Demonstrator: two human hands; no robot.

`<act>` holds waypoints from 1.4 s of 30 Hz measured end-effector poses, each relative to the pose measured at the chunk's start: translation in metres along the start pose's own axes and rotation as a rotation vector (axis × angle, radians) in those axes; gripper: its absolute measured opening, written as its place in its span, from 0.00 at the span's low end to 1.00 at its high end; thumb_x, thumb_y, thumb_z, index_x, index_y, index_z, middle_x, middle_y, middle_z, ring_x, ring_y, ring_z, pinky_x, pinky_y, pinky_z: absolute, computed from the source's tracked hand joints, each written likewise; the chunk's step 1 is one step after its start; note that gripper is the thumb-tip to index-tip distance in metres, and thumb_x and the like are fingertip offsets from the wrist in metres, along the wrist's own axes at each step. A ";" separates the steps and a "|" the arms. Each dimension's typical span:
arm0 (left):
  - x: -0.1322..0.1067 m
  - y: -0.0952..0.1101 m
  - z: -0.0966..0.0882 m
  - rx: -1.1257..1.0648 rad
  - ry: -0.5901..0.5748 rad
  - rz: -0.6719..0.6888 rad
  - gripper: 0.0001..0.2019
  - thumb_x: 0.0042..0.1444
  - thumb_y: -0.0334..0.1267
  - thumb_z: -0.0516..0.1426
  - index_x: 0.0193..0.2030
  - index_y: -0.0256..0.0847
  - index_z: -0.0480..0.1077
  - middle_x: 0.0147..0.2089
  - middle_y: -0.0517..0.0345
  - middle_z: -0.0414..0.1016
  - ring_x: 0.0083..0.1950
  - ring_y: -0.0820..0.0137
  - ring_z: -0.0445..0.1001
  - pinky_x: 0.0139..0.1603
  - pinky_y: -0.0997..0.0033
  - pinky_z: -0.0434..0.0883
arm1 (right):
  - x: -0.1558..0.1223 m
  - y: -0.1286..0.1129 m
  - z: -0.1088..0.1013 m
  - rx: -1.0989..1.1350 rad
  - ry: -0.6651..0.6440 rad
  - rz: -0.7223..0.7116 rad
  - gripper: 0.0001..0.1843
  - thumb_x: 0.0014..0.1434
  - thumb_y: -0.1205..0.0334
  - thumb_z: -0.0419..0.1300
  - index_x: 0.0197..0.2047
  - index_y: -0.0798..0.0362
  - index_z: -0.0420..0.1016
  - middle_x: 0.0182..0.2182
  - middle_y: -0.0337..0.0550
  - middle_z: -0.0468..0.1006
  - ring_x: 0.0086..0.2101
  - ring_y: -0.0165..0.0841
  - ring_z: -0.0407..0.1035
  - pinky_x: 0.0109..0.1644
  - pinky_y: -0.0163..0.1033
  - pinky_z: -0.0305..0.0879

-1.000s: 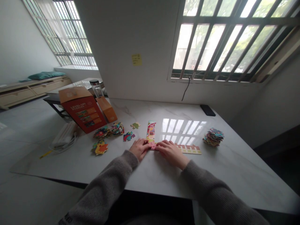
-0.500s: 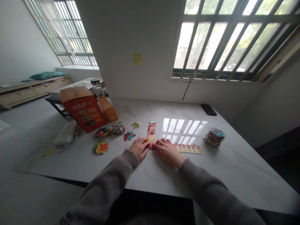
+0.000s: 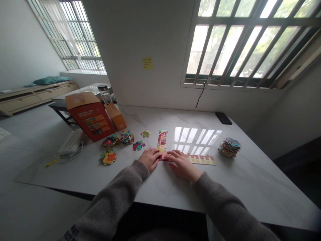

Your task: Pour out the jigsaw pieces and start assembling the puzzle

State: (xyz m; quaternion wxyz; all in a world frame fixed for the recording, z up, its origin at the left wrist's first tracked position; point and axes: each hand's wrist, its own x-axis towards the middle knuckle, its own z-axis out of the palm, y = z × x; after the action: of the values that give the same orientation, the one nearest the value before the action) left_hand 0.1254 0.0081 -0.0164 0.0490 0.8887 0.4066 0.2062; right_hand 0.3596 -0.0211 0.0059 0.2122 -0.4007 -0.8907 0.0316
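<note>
- Barred window (image 3: 238, 43) admitting daylight at right
- Second barred window (image 3: 80, 40) with sheer curtain (image 3: 59, 23) beyond
- White wall (image 3: 140, 40) bearing yellow sticky note (image 3: 147, 63)
- Cream drawer bench (image 3: 25, 95) with teal cushion (image 3: 52, 80)
- Pale tile floor (image 3: 32, 140)
- White marble table (image 3: 175, 117) reflecting window light

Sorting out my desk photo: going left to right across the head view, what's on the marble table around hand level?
white corded device, puzzle-piece pile, left hand, right hand, puzzle strip, stacked puzzle pieces
</note>
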 end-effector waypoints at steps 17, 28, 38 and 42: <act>0.006 0.017 0.001 0.055 0.023 -0.077 0.13 0.59 0.40 0.56 0.50 0.48 0.74 0.50 0.52 0.70 0.50 0.60 0.65 0.48 0.59 0.63 | -0.141 0.063 -0.037 -0.397 0.172 0.523 0.18 0.64 0.53 0.53 0.56 0.45 0.73 0.52 0.48 0.72 0.48 0.44 0.63 0.52 0.49 0.61; 0.001 0.012 0.005 -0.011 0.038 -0.066 0.11 0.59 0.35 0.55 0.46 0.47 0.75 0.51 0.53 0.71 0.50 0.60 0.64 0.51 0.56 0.63 | -0.134 0.049 -0.037 -0.362 0.164 0.480 0.18 0.65 0.55 0.53 0.55 0.46 0.74 0.50 0.48 0.72 0.48 0.43 0.64 0.54 0.49 0.60; 0.001 0.011 0.006 -0.016 0.049 -0.068 0.12 0.58 0.36 0.55 0.48 0.47 0.74 0.51 0.52 0.71 0.51 0.59 0.65 0.50 0.56 0.64 | -0.139 0.050 -0.034 -0.356 0.157 0.504 0.19 0.65 0.54 0.53 0.57 0.40 0.73 0.51 0.47 0.71 0.50 0.43 0.63 0.54 0.49 0.60; 0.003 0.000 0.007 -0.104 0.136 -0.106 0.15 0.58 0.36 0.54 0.52 0.42 0.70 0.49 0.50 0.70 0.50 0.60 0.67 0.51 0.58 0.67 | -0.137 0.049 -0.035 -0.325 0.246 0.498 0.27 0.63 0.49 0.55 0.63 0.44 0.66 0.54 0.49 0.69 0.54 0.44 0.61 0.59 0.50 0.57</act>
State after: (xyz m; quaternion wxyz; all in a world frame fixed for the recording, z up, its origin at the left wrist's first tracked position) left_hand 0.1296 0.0106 -0.0215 0.0782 0.8460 0.4444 0.2840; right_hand 0.4888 -0.0919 -0.0222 0.2370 -0.6360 -0.7263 -0.1088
